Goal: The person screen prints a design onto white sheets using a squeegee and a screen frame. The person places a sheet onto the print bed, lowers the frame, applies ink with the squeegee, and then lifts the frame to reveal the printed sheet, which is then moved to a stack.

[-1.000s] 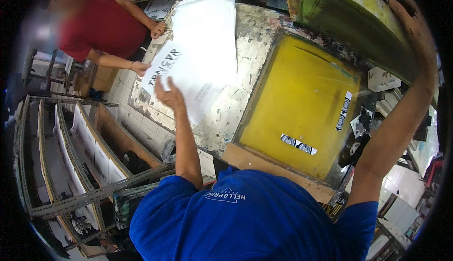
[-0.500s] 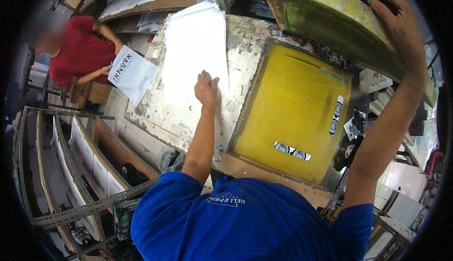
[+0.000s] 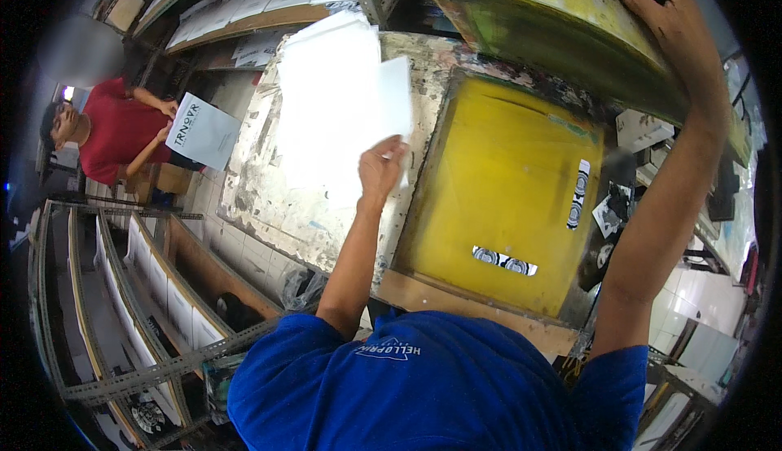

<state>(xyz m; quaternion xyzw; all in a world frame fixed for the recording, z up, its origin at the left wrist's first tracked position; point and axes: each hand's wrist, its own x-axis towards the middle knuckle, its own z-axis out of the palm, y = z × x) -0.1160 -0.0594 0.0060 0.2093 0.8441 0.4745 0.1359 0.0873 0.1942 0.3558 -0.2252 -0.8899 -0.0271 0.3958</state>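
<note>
The left hand [image 3: 381, 167] has now lifted a white sheet [image 3: 395, 105] off the stack [image 3: 326, 117].

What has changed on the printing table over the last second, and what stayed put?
The left hand has picked a white sheet off the paper stack and is lifting its edge toward the yellow board. The co-worker in red has taken a printed sheet away from the table. The right hand still holds the screen frame raised.
</note>
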